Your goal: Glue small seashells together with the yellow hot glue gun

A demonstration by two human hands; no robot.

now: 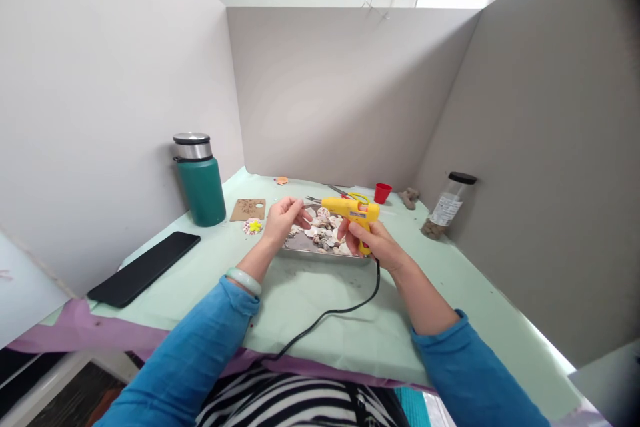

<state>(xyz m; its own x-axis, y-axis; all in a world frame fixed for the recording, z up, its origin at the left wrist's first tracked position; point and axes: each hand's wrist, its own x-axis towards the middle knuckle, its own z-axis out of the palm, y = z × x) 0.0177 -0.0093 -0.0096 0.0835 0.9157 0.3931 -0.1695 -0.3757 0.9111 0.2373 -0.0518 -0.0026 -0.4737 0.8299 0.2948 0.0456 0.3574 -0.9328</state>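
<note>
My right hand (373, 240) is wrapped round the handle of a yellow glue gun (350, 207), its nozzle pointing left. A black cord runs from the handle down to the table's front edge. Near the nozzle, my left hand (286, 219) has its fingertips pinched together; whatever is between them is too small to make out. Below both hands lies a metal tray (325, 255) of pale shells (327, 230). To the left of the tray are a round speckled piece with a yellow shape (254, 226) and a brown card (248, 209) with a hole.
A green bottle (201, 187) and a black flat object (147, 268) are at the left. Scissors (357, 197), a red cup (383, 193) and a brown lump (409, 198) lie behind the tray. A jar (446, 208) stands at the right, and grey panels surround the table.
</note>
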